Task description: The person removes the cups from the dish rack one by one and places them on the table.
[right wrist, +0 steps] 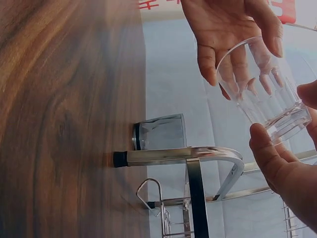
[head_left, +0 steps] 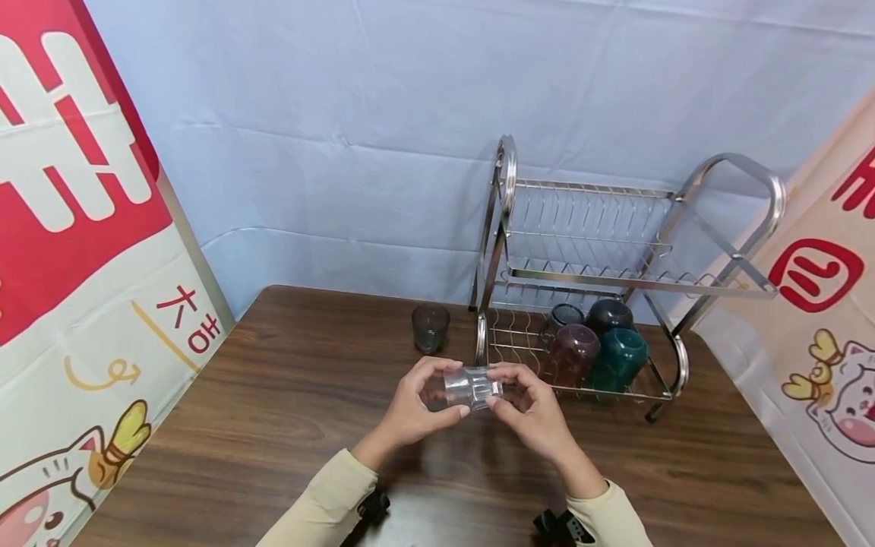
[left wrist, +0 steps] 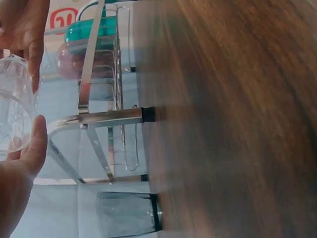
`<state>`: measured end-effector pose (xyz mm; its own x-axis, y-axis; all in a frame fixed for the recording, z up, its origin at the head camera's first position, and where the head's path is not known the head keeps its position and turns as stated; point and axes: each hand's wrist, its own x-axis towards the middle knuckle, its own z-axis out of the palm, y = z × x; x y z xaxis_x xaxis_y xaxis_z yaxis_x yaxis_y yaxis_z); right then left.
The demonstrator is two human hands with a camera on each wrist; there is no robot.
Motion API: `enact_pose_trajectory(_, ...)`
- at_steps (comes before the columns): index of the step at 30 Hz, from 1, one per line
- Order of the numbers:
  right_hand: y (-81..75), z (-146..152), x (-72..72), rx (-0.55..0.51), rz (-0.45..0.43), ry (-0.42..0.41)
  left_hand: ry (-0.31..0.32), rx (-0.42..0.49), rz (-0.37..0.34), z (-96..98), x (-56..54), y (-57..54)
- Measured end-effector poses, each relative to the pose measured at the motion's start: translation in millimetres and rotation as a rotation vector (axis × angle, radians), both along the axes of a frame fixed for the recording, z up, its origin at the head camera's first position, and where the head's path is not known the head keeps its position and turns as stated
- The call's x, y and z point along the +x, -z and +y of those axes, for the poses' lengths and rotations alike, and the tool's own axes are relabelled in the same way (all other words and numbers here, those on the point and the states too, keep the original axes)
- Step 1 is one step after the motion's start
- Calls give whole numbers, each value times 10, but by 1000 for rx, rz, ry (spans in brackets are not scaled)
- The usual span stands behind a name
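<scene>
One handheld glass (head_left: 469, 387), four cups (head_left: 589, 351) in rack (head_left: 595, 279)

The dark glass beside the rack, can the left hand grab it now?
Not yet, probably: the left hand holds the clear glass, though nothing seems to block its way to the dark glass.

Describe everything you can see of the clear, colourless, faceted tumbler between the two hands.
The clear, colourless, faceted tumbler looks like glass, with a round, open rim and a thick, narrower base. It is tipped on its side above the brown, wood-grained table, rim toward the left hand, base toward the right hand. Both hands grip it; nothing shows inside.
</scene>
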<state>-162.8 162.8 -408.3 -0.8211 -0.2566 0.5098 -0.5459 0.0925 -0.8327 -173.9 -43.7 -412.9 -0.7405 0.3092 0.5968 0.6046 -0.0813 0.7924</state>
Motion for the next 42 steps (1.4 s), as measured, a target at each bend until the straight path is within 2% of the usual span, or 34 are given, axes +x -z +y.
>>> enact_pose_trajectory(7,-82,34,57,203,-65,11,-9,27,-14,-44,-13,-3)
enact_pose_trajectory(10,-114,28,67,242,-41,27,-22,31,-19,-70,-23,-4)
enact_pose_trajectory(13,-235,-25,123,250,-38,34,-24,20,-13,-87,-29,-12)
enact_pose_trajectory(15,-227,-31,115,269,-8,46,-22,12,-7,-97,-25,-19)
enact_pose_trajectory(18,-189,-6,87,367,78,89,-33,-9,-2,-126,-23,-43)
enact_pose_trajectory(20,-126,47,45,453,151,131,-50,-28,-4,-151,-30,-63)
enact_pose_trajectory(23,-161,102,46,554,208,170,-87,-51,-17,-202,-59,-87)
enact_pose_trajectory(33,-246,301,17,710,177,200,-240,-94,-20,-345,-178,-95)
enact_pose_trajectory(34,-259,322,16,722,168,201,-255,-104,-15,-358,-192,-89)
enact_pose_trajectory(41,-365,434,14,834,71,182,-352,-196,3,-484,-438,189)
enact_pose_trajectory(42,-379,447,11,854,56,183,-370,-213,12,-500,-457,201)
